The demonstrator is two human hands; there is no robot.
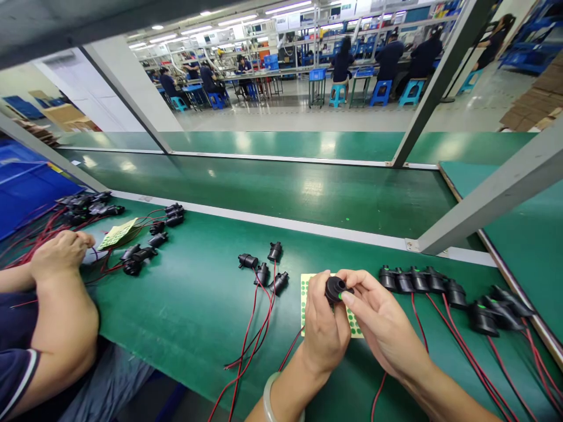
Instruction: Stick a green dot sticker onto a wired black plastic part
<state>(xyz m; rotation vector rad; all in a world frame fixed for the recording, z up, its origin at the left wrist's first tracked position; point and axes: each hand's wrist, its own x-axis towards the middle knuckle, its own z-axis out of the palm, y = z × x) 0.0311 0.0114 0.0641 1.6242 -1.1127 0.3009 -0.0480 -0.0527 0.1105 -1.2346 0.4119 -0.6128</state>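
Note:
My left hand (324, 325) is wrapped around a small black pump (335, 288) with a round open port facing up. The fingers of my right hand (378, 313) close on the pump's side, around its short spout. Beside my right thumb tip, a small green dot sticker (340, 296) shows on the pump. Under my hands lies a pale yellow sheet of green dot stickers (307, 293), partly hidden by them. Several black pumps with red wires (275, 252) rest left of my hands. To the right stands a row of pumps (419, 279), some showing green marks.
A co-worker's hand (65, 255) is at the left, near more pumps (132, 258) and another sticker sheet (118, 233). A blue bin (33, 184) stands at the far left. A grey metal post (492, 187) slants up at the right from the white ledge (290, 224).

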